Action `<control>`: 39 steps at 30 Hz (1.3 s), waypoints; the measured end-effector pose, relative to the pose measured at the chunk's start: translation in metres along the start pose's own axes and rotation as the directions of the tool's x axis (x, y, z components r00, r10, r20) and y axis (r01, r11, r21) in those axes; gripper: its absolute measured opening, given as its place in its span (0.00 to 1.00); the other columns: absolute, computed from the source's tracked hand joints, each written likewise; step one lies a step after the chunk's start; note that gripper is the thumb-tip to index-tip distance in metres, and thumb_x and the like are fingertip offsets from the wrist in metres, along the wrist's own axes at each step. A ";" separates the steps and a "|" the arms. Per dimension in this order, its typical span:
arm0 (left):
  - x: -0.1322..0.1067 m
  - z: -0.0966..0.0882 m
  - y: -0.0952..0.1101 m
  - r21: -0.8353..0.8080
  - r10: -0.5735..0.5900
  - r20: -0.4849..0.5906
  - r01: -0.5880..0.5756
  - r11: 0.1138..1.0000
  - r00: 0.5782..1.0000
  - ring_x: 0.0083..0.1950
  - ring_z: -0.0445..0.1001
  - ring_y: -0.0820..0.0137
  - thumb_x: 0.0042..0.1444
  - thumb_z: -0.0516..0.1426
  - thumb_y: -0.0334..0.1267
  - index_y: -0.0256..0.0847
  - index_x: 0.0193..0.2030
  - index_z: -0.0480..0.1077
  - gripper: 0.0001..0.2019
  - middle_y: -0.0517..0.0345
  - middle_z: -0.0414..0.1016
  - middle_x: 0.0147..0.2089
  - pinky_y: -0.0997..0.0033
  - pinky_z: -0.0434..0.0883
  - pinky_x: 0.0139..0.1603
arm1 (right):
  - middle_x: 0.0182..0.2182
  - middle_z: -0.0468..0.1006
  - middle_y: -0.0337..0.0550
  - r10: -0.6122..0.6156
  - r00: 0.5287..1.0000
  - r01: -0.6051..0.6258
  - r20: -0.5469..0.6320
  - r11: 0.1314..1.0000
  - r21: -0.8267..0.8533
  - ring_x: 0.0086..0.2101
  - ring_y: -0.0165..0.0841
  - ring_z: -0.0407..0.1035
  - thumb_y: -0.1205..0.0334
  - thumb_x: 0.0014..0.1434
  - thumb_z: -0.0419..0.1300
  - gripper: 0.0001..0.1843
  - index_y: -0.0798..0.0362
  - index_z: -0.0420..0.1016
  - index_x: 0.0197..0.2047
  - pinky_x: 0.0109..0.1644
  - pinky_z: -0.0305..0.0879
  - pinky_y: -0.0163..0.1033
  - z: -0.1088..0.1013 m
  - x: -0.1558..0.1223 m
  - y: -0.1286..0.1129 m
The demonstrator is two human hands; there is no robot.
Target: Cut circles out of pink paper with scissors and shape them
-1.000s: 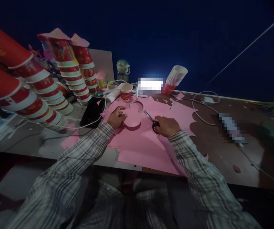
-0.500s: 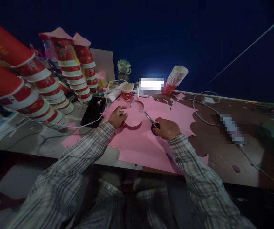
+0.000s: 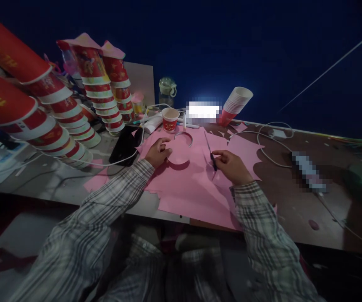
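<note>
My left hand [image 3: 158,153] pinches the left edge of a round pink paper disc [image 3: 179,153] between thumb and fingers. Just behind the disc lies a thin curled ring [image 3: 187,136], partly hidden by it. To the right, my right hand [image 3: 232,165] is closed on the handles of a pair of scissors [image 3: 212,157], whose blades point away from me, apart from the disc. Beneath both hands spreads a large sheet of pink paper [image 3: 181,197]. Another pink piece with scalloped cut edges [image 3: 247,151] lies at its right.
Stacked red and white paper cups [image 3: 97,90] stand in tall columns at left. A single paper cup [image 3: 170,119] is behind the disc, with a leaning cup stack [image 3: 236,105] farther right. A black phone-like slab [image 3: 126,147], a charging phone [image 3: 308,172] and white cables lie around.
My right hand has moved right, drawing the scissors away from the disc and turning them edge-on. My left hand still holds the disc. The whole view has shifted slightly.
</note>
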State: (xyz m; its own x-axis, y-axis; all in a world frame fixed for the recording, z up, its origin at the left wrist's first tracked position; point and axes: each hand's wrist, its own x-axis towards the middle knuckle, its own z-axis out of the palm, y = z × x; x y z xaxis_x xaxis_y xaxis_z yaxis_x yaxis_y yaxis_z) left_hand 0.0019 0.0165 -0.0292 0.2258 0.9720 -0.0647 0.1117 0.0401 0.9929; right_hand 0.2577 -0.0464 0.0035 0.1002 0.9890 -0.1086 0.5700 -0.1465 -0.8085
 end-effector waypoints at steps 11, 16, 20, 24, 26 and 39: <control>0.005 0.001 -0.010 -0.087 0.055 -0.025 -0.057 0.995 0.998 0.22 0.65 0.79 0.46 0.59 0.28 0.37 0.52 0.61 0.24 0.70 0.65 0.25 0.79 0.65 0.24 | 0.32 0.75 0.40 -0.178 0.944 -0.067 0.278 0.721 0.690 0.31 0.31 0.69 0.55 0.45 0.68 0.27 0.52 0.72 0.49 0.33 0.64 0.37 0.023 -0.011 0.003; 0.008 -0.002 -0.010 -0.129 0.051 -0.120 -0.066 0.989 0.991 0.21 0.65 0.78 0.45 0.60 0.31 0.38 0.51 0.62 0.23 0.68 0.66 0.26 0.76 0.65 0.23 | 0.28 0.74 0.37 -0.168 0.917 -0.130 0.362 0.732 0.669 0.27 0.29 0.66 0.53 0.47 0.69 0.31 0.52 0.69 0.53 0.27 0.60 0.35 0.034 -0.013 0.010; 0.008 -0.002 -0.005 -0.185 0.072 -0.166 -0.102 0.977 0.983 0.20 0.63 0.79 0.45 0.59 0.32 0.37 0.50 0.62 0.23 0.66 0.70 0.28 0.77 0.63 0.22 | 0.23 0.70 0.34 -0.191 0.924 -0.117 0.331 0.684 0.720 0.24 0.28 0.62 0.48 0.48 0.67 0.29 0.53 0.70 0.50 0.28 0.58 0.35 0.039 -0.018 0.009; 0.009 -0.002 -0.001 -0.201 0.092 -0.229 -0.139 0.970 0.969 0.20 0.62 0.79 0.45 0.59 0.32 0.36 0.52 0.62 0.25 0.68 0.68 0.25 0.77 0.64 0.21 | 0.22 0.69 0.34 -0.180 0.910 -0.127 0.374 0.736 0.665 0.23 0.27 0.62 0.50 0.48 0.67 0.25 0.54 0.72 0.46 0.27 0.56 0.35 0.044 -0.023 0.005; 0.009 -0.003 0.000 -0.212 0.104 -0.252 -0.160 0.964 0.962 0.21 0.63 0.79 0.44 0.60 0.31 0.36 0.52 0.62 0.26 0.68 0.68 0.25 0.78 0.64 0.21 | 0.21 0.68 0.33 -0.147 0.908 -0.139 0.392 0.777 0.614 0.22 0.26 0.61 0.52 0.46 0.67 0.22 0.54 0.72 0.44 0.26 0.55 0.33 0.046 -0.024 0.002; 0.002 0.009 0.003 -0.274 0.069 -0.232 -0.133 0.952 0.970 0.22 0.65 0.79 0.42 0.61 0.31 0.38 0.48 0.62 0.24 0.64 0.73 0.30 0.78 0.67 0.20 | 0.22 0.68 0.34 -0.123 0.896 -0.117 0.427 0.862 0.493 0.22 0.25 0.60 0.50 0.44 0.68 0.25 0.57 0.74 0.42 0.26 0.56 0.33 0.054 -0.024 0.004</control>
State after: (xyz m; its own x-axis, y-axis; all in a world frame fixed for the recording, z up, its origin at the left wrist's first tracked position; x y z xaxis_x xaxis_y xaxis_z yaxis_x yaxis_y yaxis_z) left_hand 0.0116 0.0162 -0.0277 0.0020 0.9996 0.0287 -0.1890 -0.0278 0.9816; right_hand 0.2135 -0.0697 -0.0287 -0.3283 0.9123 -0.2448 0.0775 -0.2323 -0.9696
